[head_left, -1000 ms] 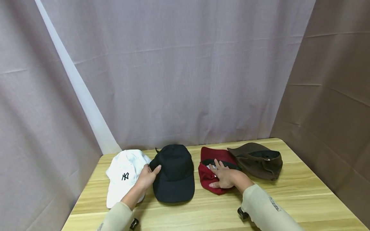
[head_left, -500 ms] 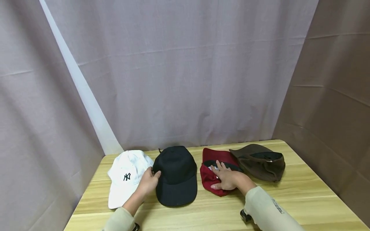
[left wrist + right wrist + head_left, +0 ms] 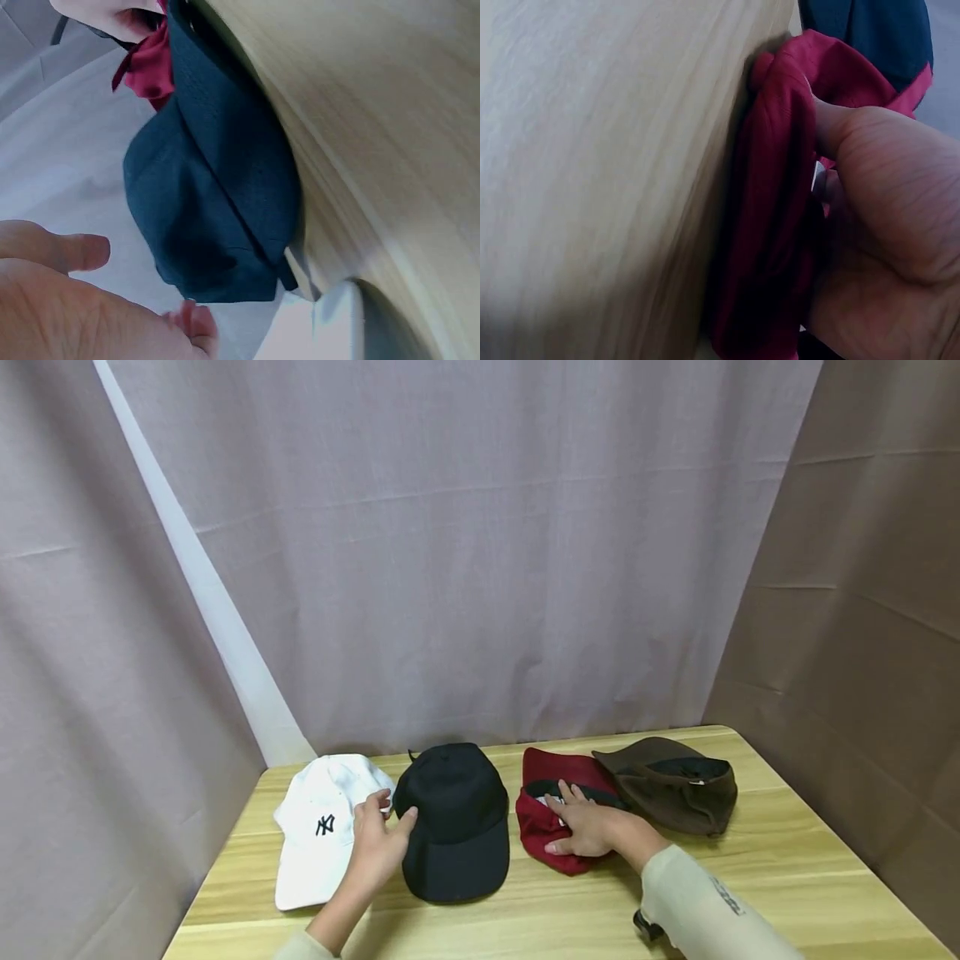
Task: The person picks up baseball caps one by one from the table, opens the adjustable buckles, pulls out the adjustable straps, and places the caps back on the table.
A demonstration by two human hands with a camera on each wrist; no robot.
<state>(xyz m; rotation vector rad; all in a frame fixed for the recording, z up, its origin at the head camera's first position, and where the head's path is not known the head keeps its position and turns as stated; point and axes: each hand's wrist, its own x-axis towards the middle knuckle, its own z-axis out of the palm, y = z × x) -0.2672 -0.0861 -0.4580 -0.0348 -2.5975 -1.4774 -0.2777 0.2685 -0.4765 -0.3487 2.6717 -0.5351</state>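
A black cap (image 3: 453, 810) lies crown up, its brim toward me. Beside its left edge is my left hand (image 3: 378, 839), thumb and fingers spread apart; in the left wrist view that hand (image 3: 90, 315) holds nothing and the cap stands just past its fingertips. My right hand (image 3: 588, 827) rests with spread fingers on a red cap (image 3: 534, 835), which lies with its inside upward and its brim away from me. In the right wrist view the thumb lies over the edge of the red fabric (image 3: 769, 187); the other fingers are mostly hidden.
A white cap (image 3: 311, 864) with a dark emblem lies left of the black one. At the right a brown cap (image 3: 678, 802), inside partly showing, touches the red one. All lie on a wooden table (image 3: 772, 868) with grey curtains (image 3: 480, 568) behind.
My left hand has let go of the black cap's left side and spread its fingers, drawing slightly left. The right hand stays on the red cap.
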